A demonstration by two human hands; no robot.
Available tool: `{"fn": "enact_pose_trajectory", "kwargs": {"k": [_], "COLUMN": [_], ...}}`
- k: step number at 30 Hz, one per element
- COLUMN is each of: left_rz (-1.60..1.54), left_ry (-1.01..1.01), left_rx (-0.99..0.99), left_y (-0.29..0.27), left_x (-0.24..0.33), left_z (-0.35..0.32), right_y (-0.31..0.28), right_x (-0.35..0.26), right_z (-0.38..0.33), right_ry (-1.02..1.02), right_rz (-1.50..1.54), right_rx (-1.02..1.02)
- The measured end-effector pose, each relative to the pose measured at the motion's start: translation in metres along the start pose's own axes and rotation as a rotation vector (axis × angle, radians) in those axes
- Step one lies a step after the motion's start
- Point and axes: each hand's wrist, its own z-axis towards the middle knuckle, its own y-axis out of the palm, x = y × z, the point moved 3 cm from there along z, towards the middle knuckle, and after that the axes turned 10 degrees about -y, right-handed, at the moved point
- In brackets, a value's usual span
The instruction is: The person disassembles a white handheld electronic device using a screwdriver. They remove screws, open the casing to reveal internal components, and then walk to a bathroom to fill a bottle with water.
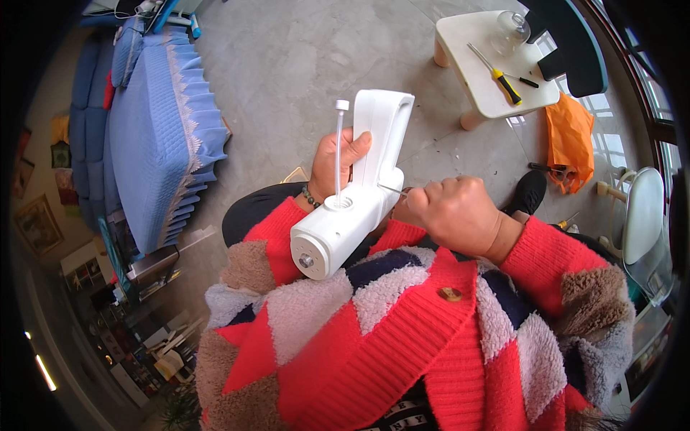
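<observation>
Left hand [338,161] wraps the white plastic appliance housing [356,194], a thin white rod [338,151] standing in its round socket; beside the housing, right hand [456,212] fists a thin metal tool [392,189].

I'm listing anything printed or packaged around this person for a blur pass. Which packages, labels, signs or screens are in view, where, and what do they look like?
Orange bag: on the floor right of the small white table, crumpled, plain orange plastic.
Framed pictures: on the wall at far left, rectangular, dark frames, too small to make out.
No screens or signs can be made out; the white device in the hands shows no label.
</observation>
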Motion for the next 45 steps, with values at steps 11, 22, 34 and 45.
{"fn": "enact_pose_trajectory", "kwargs": {"k": [11, 22, 34, 45], "left_rz": [-0.218, -0.237, -0.177, -0.120], "left_ry": [0.017, 0.227, 0.259, 0.272], "left_rx": [0.036, -0.124, -0.049, 0.060], "left_y": [0.019, 0.000, 0.008, 0.014], "left_x": [0.019, 0.026, 0.027, 0.025], "left_z": [0.002, -0.003, -0.011, -0.015], "right_y": [-0.017, -0.045, -0.032, -0.025], "right_x": [0.007, 0.002, -0.006, -0.008], "right_z": [0.014, 0.021, 0.009, 0.006], "right_ry": [0.699, 0.727, 0.987, 1.043], "right_rz": [0.756, 0.563, 1.152, 1.056], "right_rx": [0.253, 0.102, 0.458, 0.450]}}
